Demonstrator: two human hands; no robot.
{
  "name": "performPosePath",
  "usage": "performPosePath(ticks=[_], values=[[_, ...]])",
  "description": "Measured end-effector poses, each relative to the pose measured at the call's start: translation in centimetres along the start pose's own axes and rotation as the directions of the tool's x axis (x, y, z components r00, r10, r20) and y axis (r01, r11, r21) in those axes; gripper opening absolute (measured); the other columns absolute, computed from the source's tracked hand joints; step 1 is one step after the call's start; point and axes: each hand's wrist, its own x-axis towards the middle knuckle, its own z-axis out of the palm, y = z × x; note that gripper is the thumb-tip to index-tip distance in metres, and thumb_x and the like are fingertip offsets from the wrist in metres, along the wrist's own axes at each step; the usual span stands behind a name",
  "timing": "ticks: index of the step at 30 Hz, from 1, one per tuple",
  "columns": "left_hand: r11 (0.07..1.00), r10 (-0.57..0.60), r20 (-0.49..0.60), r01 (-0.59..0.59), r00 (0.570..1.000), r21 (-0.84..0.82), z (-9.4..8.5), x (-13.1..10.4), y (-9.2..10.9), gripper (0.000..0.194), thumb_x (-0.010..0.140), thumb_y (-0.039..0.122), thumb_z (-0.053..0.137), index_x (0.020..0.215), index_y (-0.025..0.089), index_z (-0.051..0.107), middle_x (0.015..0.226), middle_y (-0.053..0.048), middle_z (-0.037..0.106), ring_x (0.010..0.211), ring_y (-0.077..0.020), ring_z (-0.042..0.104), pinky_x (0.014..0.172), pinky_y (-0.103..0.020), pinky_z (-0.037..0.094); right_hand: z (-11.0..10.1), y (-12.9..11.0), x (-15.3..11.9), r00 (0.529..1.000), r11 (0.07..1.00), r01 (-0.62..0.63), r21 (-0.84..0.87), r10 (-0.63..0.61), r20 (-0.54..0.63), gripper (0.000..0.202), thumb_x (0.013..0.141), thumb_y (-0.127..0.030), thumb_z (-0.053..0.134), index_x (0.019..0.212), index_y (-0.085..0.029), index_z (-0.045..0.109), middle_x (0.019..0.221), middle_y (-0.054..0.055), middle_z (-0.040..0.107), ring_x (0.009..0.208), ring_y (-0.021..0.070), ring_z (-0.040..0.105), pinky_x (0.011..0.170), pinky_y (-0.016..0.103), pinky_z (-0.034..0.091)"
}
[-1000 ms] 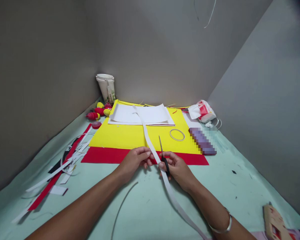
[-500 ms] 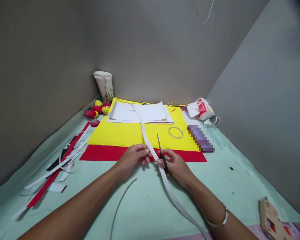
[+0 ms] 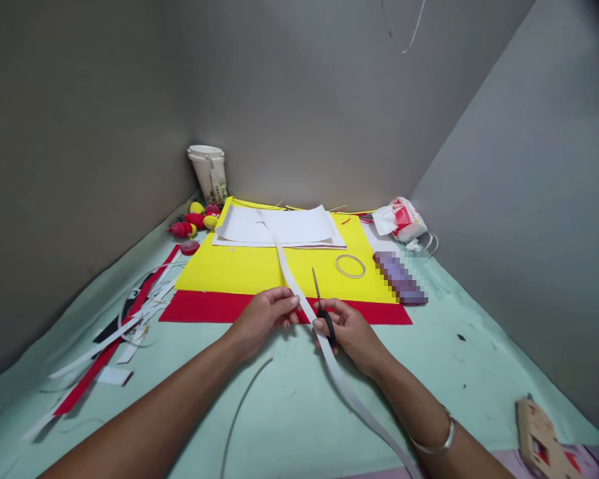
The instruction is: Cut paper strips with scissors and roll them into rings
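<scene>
A long white strip runs from the white sheets at the back, between my hands, down to the front edge. My left hand pinches the strip with thumb and fingertips. My right hand has black-handled scissors in its fingers, blades pointing away from me, and its thumb also presses on the strip. The blades stand just right of the strip, apart from it. Beneath and beyond the hands lie a red sheet and a yellow sheet.
White paper and a ring lie on the yellow sheet. Red, white and black strips are heaped at left. A white cup, a tissue pack, a pixelated purple object and a beige device stand around.
The far end of the white strip has shifted slightly left. Both hands keep the same hold, and the view has moved a little.
</scene>
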Motion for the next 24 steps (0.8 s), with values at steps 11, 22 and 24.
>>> performPosePath(ticks=[11, 22, 24], values=[[1.0, 0.007, -0.015, -0.007, 1.0, -0.023, 0.2, -0.34, 0.28, 0.023, 0.077, 0.033, 0.07, 0.075, 0.013, 0.061, 0.061, 0.0, 0.059, 0.054, -0.0076, 0.05, 0.053, -0.02, 0.038, -0.15, -0.28, -0.11, 1.0, 0.999, -0.02, 0.042, 0.02, -0.003, 0.048, 0.07, -0.044, 0.077, 0.105, -0.021, 0.054, 0.071, -0.003, 0.062, 0.054, 0.0127, 0.063, 0.038, 0.017, 0.038], [0.993, 0.034, 0.059, -0.041, 0.998, 0.115, -0.16, -0.09, -0.38, 0.03, 0.072, 0.033, 0.074, 0.092, 0.012, 0.065, 0.078, -0.005, 0.065, 0.063, -0.011, 0.054, 0.058, -0.024, 0.038, -0.08, -0.37, -0.07, 0.999, 0.999, -0.031, 0.032, 0.031, 0.016, 0.05, 0.07, -0.044, 0.076, 0.107, -0.02, 0.054, 0.073, -0.001, 0.066, 0.056, 0.0145, 0.065, 0.04, 0.018, 0.039], [0.99, 0.026, 0.083, -0.037, 0.996, 0.135, -0.11, -0.12, -0.39, 0.031, 0.071, 0.032, 0.074, 0.094, 0.012, 0.066, 0.082, -0.007, 0.066, 0.063, -0.0114, 0.055, 0.057, -0.024, 0.037, -0.06, -0.4, -0.08, 1.0, 0.999, -0.025, 0.036, 0.025, 0.018, 0.051, 0.069, -0.045, 0.077, 0.107, -0.02, 0.054, 0.073, -0.001, 0.065, 0.056, 0.0148, 0.065, 0.04, 0.018, 0.038]])
